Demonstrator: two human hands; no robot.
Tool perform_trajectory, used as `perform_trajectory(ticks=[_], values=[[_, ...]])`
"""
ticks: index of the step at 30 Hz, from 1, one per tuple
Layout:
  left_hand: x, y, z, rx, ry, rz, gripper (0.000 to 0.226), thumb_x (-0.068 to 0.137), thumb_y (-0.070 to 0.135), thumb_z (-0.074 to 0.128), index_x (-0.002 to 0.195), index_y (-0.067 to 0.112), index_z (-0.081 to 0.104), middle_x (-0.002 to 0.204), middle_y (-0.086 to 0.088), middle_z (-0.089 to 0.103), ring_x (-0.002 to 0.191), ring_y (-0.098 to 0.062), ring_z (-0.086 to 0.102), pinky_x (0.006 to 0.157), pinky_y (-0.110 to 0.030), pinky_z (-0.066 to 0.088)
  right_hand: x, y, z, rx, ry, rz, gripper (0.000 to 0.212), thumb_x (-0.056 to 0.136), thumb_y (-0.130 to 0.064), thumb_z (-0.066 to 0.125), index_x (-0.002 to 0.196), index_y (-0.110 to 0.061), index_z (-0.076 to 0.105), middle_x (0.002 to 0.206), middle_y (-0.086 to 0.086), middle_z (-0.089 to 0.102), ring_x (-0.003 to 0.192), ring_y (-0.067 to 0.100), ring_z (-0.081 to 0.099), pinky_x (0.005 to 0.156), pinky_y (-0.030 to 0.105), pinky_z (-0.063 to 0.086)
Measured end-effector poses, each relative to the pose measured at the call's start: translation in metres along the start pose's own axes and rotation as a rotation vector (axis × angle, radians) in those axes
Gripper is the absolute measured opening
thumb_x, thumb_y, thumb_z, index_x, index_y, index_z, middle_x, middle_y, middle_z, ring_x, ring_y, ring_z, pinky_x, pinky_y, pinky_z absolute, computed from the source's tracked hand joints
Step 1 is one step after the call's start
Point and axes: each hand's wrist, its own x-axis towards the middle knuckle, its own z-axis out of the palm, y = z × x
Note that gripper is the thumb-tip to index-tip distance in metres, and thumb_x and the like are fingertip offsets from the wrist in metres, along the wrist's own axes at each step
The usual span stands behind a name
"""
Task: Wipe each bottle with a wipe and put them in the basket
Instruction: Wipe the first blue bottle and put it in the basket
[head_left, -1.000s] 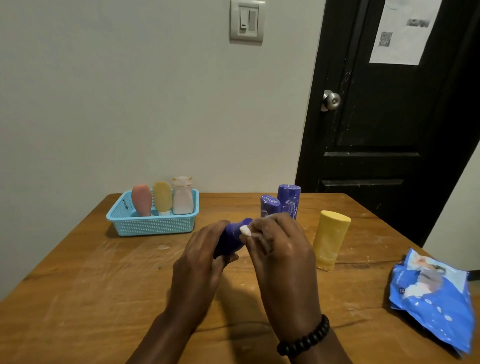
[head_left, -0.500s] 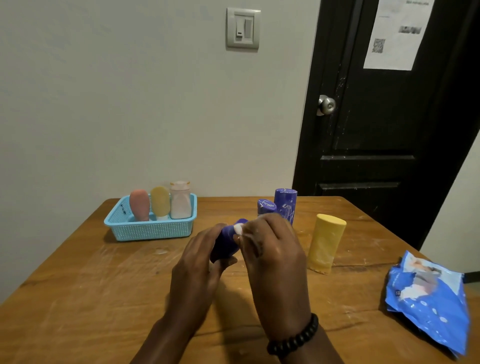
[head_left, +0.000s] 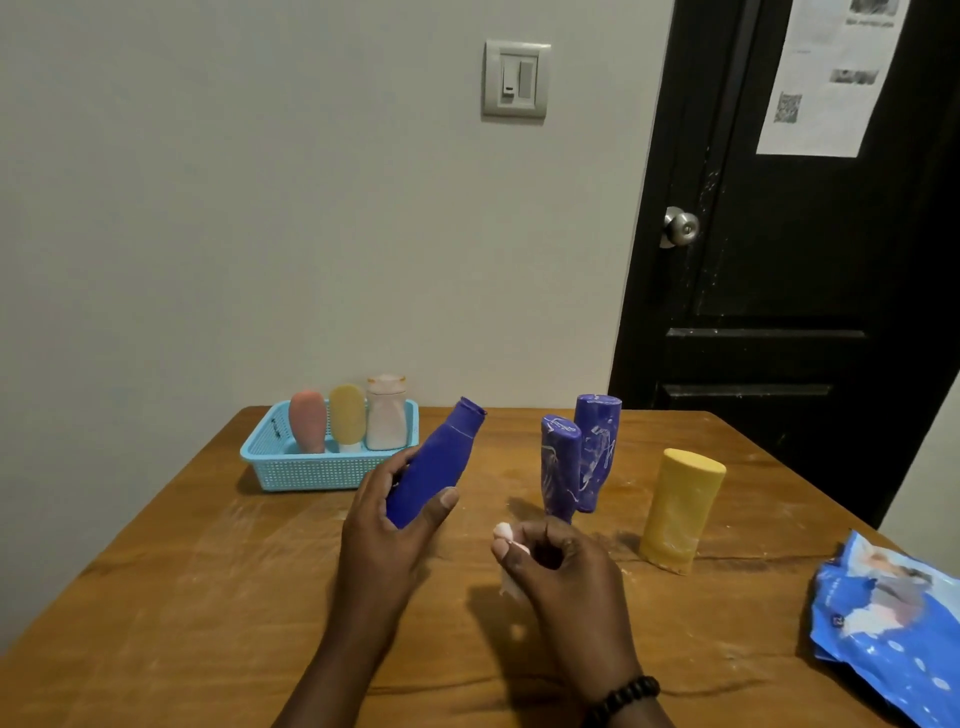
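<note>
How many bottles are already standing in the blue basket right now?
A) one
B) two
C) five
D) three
D: the basket holds a pink bottle, a yellow bottle and a pale bottle; the others are on the table or in hand.

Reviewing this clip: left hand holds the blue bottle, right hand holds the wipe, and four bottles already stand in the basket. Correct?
Not quite. The head view shows three bottles in the basket, not four. The left hand does hold the blue bottle and the right hand the wipe.
</note>
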Motion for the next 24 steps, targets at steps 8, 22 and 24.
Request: perform_trajectory(ticks=[8, 22, 24], values=[[0.013, 0.007, -0.012, -0.446, 0.127, -0.281, 0.039, 0.092, 0.022, 0.064, 0.128, 0.025, 0.050, 0.118, 0.005, 0.064, 0.110, -0.011, 0.061, 0.091, -0.034, 0.051, 0.014, 0.013, 0.017, 0.009, -0.158, 0.118, 0.013, 0.083, -0.029, 0.075, 0.079, -0.017, 0.074, 0.080, -0.004, 0.073, 0.080, 0.009, 0.068, 0.073, 0.021, 0.054], [0.079, 0.027, -0.066, 0.426, 0.115, -0.063, 0.056, 0.086, 0.021, 0.075, 0.133, 0.016, 0.045, 0.119, -0.003, 0.054, 0.099, -0.021, 0.058, 0.062, -0.021, 0.043, 0.011, 0.013, 0.013, 0.390, -0.277, 0.216, 0.016, 0.086, -0.015, 0.071, 0.087, 0.001, 0.072, 0.079, 0.020, 0.072, 0.059, 0.012, 0.065, 0.051, 0.017, 0.049], [0.095, 0.036, -0.075, 0.522, 0.142, -0.046, 0.054, 0.080, 0.015, 0.080, 0.122, 0.013, 0.047, 0.110, -0.007, 0.056, 0.092, -0.024, 0.059, 0.063, -0.027, 0.042, 0.012, 0.012, 0.012, 0.378, -0.275, 0.206, 0.016, 0.087, -0.015, 0.070, 0.086, 0.001, 0.073, 0.078, 0.020, 0.072, 0.058, 0.011, 0.064, 0.050, 0.016, 0.048]])
